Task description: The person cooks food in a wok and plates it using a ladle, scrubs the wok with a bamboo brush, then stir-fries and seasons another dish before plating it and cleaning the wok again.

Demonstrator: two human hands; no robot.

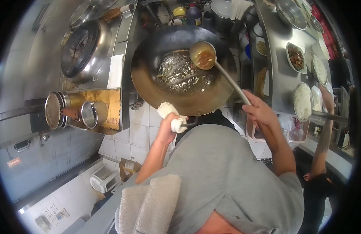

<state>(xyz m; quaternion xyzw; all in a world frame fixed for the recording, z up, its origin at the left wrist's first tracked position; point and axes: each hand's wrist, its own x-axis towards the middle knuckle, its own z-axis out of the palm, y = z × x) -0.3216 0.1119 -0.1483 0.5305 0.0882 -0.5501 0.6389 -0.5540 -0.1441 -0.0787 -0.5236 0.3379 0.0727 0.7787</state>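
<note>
My left hand [169, 126] is closed round a pale cloth [165, 110] wrapped over the looped handle [193, 122] of a large wok [147, 80]. The wok is tilted, and its bottom glistens with a wet, oily film. In my right hand [261, 110] is the long handle of a ladle [232, 82], fingers wrapped near its end. The ladle's bowl hangs over the wok's upper right part and holds brown liquid [205, 58] with some reddish-brown pieces.
Left, a counter carries a big metal pot [102, 50], a strainer [52, 111] and a metal container [90, 115]. On the right counter [280, 46] stand a dish of cooked food [296, 56] and plates of white food [302, 101]. Another person's arm [323, 144] reaches in there.
</note>
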